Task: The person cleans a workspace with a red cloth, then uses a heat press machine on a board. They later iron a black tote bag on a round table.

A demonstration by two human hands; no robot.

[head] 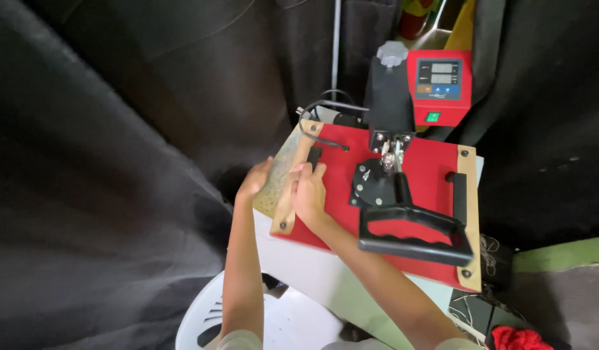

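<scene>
Both hands are closed on the left edge of the heat press: the left hand (254, 179) cups the outer side of a mottled, greenish sheet (281, 170) that sticks out from under the top plate, fingers curled round its rim, while the right hand (308, 189) presses down on the tan strip (291, 194) along the red upper platen (422, 194), thumb and fingers pinching the same edge from above. The sheet lies sandwiched at the press's left side, only its margin showing, so a two-sided hold like this seems the way to keep it square against the plate.

The platen sits flat and shut, its black lever handle (413, 233) lying across the near right part, well apart from either hand. A small black side handle (313, 157) sits just beyond the right fingers. Behind the pivot column (389, 97) stands the red control box (439, 87) with its displays, and a black cable (315, 120) loops off the back left corner, near the sheet's far end. The press rests on a white table (312, 272); a white plastic chair (208, 317) sits below, and dark cloth (105, 162) hangs close all round.
</scene>
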